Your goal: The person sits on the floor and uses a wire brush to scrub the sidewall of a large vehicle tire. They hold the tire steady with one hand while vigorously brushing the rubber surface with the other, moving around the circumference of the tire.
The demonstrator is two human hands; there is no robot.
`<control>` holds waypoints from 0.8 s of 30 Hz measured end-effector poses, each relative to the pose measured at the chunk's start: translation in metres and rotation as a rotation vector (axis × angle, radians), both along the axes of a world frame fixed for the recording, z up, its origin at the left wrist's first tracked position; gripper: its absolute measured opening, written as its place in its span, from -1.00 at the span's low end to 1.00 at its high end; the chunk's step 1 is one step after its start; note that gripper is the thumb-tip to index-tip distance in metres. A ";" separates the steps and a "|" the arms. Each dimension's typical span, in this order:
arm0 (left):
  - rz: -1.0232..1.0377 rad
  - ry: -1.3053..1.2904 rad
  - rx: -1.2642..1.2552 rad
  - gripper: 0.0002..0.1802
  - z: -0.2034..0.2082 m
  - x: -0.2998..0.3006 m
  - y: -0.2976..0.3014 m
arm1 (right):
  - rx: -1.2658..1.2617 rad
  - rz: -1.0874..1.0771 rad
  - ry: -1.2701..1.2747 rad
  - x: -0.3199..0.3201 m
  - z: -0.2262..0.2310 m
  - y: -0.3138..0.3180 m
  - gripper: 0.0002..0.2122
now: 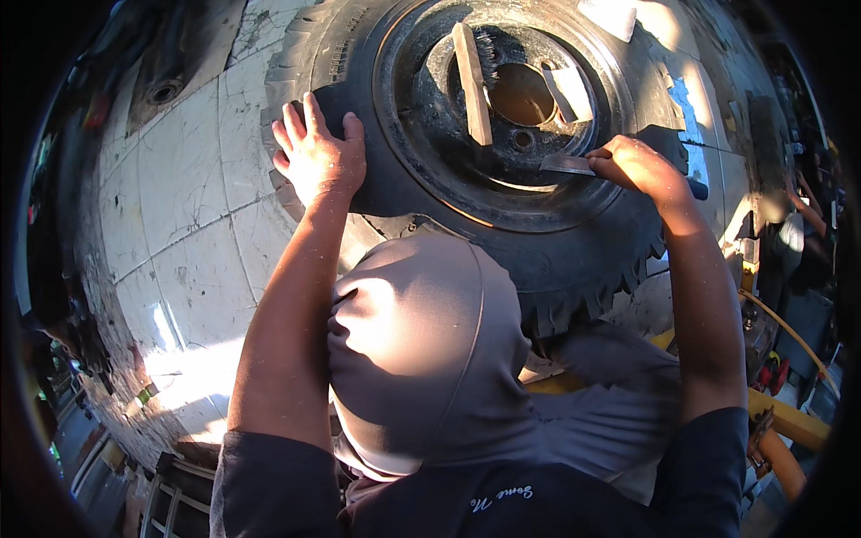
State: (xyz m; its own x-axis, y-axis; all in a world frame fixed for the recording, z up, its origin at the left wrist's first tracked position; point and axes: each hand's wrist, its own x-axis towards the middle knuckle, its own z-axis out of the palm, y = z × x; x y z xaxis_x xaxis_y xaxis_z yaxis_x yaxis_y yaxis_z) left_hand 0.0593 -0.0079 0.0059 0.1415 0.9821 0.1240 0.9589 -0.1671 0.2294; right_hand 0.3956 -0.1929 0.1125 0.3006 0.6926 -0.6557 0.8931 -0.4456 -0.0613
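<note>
A large black tyre on a worn metal wheel rim (421, 134) lies flat in front of me. My left hand (320, 152) rests on the tyre's left sidewall (395, 184), fingers spread. My right hand (635, 164) is closed round a scraper (565, 164) with a flat metal blade and a dark blue handle end. The blade points left over the near right part of the rim. A wooden-handled wire brush (473, 85) lies across the rim, left of the round centre hole. A pale folded piece (569, 94), perhaps paper or sandpaper, sits right of the hole.
Under the tyre are dirty white tiles (179, 161), cracked and stained. A white object (610, 16) lies at the tyre's far right edge. My bent knee (421, 332) is close to the tyre. At right are a yellow bar (789, 420), a yellow hose (789, 332) and another person (794, 238).
</note>
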 end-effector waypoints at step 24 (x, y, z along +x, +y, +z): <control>-0.012 -0.018 -0.028 -0.17 0.003 -0.006 0.001 | 0.274 -0.325 0.170 -0.079 -0.036 -0.027 -0.60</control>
